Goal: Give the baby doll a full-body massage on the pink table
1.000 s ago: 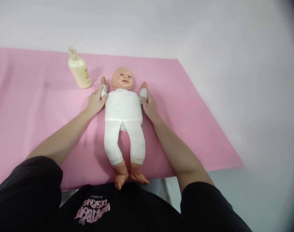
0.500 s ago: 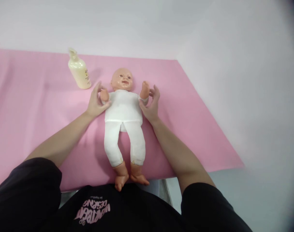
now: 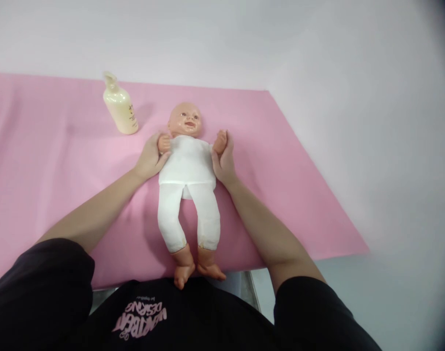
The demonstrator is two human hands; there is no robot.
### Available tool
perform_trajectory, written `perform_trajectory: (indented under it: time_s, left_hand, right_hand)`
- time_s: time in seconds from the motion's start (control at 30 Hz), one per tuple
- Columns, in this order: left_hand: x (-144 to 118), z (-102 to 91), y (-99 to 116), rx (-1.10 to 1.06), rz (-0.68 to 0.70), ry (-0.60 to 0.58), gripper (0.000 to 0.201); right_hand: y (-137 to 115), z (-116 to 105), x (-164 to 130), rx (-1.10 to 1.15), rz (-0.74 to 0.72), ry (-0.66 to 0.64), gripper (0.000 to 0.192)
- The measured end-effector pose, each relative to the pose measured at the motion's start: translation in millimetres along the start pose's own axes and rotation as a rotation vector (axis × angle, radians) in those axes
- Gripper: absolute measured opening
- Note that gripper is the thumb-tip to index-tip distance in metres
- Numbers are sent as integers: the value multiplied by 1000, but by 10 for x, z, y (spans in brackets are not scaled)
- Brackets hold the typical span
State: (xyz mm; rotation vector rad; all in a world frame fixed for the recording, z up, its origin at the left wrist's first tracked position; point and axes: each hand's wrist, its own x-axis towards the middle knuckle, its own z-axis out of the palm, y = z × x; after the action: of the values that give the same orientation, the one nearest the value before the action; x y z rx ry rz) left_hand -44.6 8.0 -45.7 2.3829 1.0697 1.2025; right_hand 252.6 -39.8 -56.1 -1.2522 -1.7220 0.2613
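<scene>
A baby doll in a white top and white trousers lies on its back, head away from me and bare feet towards me. My left hand is closed around the doll's arm on the left, with its small hand showing above my thumb. On the right, my right hand is wrapped round the other arm, and that small hand pokes out over my fingers. Both arms are bent beside the doll's chest. My fingertips are partly hidden behind the doll's arms.
A pink cover lies over the table, its right edge slanting towards me. Beyond my left hand stands a cream pump bottle, upright. White surfaces lie behind the table. The doll's feet reach the near edge, close to my black shirt.
My fingers have closed from a loose curve onto the doll's two arms. The arms have shifted slightly inward and the small hands have turned. The doll's body and the bottle stay put.
</scene>
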Motion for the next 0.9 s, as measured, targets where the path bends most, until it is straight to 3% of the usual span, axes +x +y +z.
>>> perform_trajectory:
  time_s: [0.2, 0.53, 0.9]
  left_hand:
    - [54, 68, -118, -41, -74, 37, 96]
    - [-8, 97, -367, 32, -162, -17, 86]
    - [-18, 95, -524, 105, -232, 43, 74]
  right_hand:
    - [-96, -44, 101, -35, 58, -51, 78]
    - [336, 68, 72, -65, 224, -115, 69]
    - [340, 0, 80, -46, 290, -123, 75]
